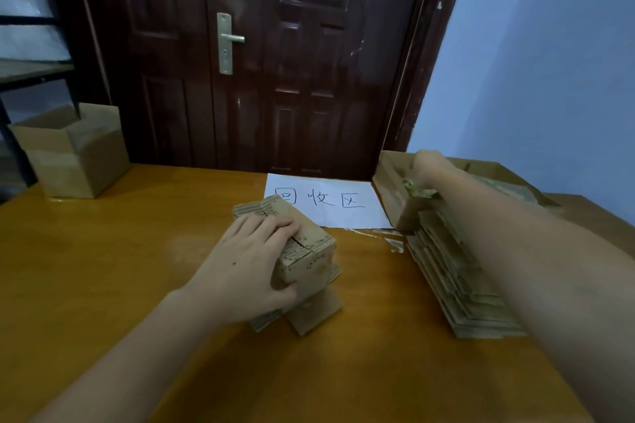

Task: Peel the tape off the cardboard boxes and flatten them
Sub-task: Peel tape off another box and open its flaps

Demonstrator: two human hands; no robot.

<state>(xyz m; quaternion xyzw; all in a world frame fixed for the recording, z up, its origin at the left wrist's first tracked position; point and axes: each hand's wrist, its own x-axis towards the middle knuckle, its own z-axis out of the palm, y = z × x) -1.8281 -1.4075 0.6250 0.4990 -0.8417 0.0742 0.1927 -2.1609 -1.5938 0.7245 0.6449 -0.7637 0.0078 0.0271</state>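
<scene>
Left hand (252, 264) curled round a small cardboard box (302, 251) at table (103, 268) centre. Right hand (429, 170) far right, reaching into an open box (395, 196) with crumpled tape (417, 189); grip impossible to tell. Flattened stack (460, 285) just nearer. Paper sign (326, 199) between the boxes.

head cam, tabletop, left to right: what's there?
Open brown cardboard box → left hand gripping a small taped cardboard box → white paper sheet with handwritten characters → stack of flattened cardboard under the right forearm.
</scene>
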